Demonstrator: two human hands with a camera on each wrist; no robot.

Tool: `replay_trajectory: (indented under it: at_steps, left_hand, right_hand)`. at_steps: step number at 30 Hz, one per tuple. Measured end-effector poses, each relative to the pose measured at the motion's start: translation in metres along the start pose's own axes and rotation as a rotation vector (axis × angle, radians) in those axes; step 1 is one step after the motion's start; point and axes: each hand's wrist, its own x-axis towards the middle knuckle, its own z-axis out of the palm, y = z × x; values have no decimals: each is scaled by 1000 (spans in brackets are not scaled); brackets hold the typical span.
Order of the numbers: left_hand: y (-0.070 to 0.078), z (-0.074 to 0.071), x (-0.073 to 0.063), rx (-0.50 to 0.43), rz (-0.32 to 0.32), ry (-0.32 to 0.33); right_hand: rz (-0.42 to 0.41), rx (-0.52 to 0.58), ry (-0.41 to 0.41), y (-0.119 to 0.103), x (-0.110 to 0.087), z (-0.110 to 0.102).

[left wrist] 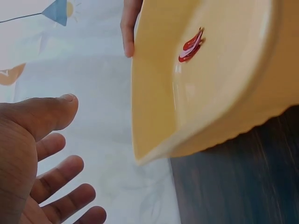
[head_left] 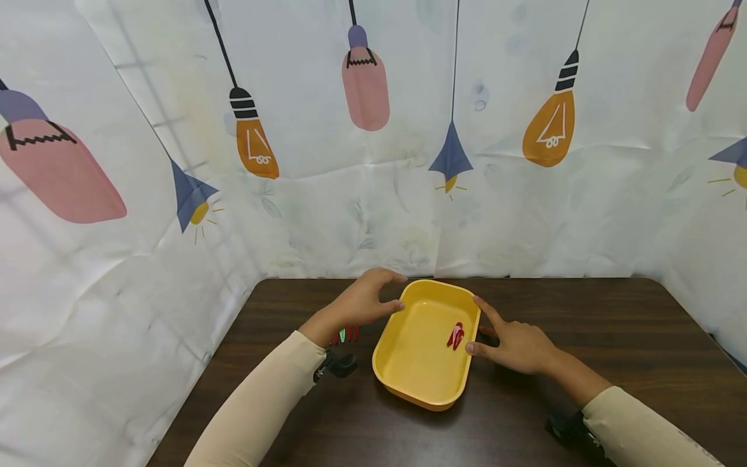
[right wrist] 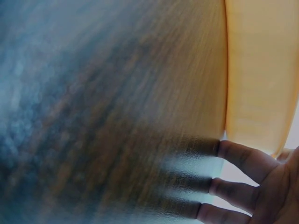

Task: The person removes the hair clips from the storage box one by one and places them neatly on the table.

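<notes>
A yellow plastic tub (head_left: 417, 370) with raised walls sits on the dark wooden table. Inside it, toward the right wall, lies a small cluster of red and pink clips (head_left: 456, 336), which look like hair clips (left wrist: 191, 45). My left hand (head_left: 364, 299) hovers by the tub's left rim, fingers spread and holding nothing; the left wrist view shows a gap between hand and tub. At the right rim, my right hand (head_left: 516, 344) touches the tub with extended thumb and index finger. Its other fingers (right wrist: 238, 193) stretch out straight beside the outer wall, close to the tabletop.
More small red and green clips (head_left: 349, 334) lie on the table, partly hidden behind my left wrist. The brown tabletop (head_left: 613, 337) extends to both sides. A pale cloth (head_left: 350, 214) printed with lamps and bulbs hangs behind the table and along its sides.
</notes>
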Motion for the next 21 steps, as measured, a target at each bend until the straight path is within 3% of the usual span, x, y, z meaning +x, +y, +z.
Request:
replay_trajectory:
  at_steps: [14, 21]
  left_hand:
    - [15, 15, 17, -11, 42, -27]
    - [23, 27, 27, -44, 10, -55]
  right_hand:
    - [-6, 3, -1, -1, -1, -1]
    - [-7, -11, -9, -1, 0, -1]
